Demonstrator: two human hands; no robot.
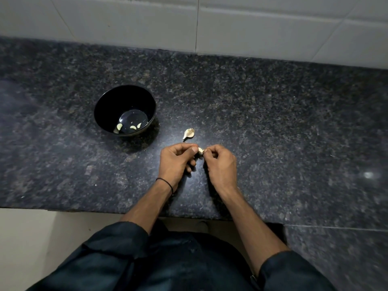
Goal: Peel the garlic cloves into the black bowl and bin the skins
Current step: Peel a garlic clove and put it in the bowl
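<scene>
Dark speckled granite counter [273, 122] runs under your hands, with a white tiled wall [273, 24] behind it. Your left hand [176, 160] and right hand [220, 162] meet above the stone, fingers curled in tight, each pinching the one garlic clove [200, 150] held between them. Just beyond your fingertips a second papery clove [189, 133] lies on the counter. Further off, to the left of your left fingers, the black bowl [105, 106] stands upright with a few peeled cloves [119, 127] at its bottom.
</scene>
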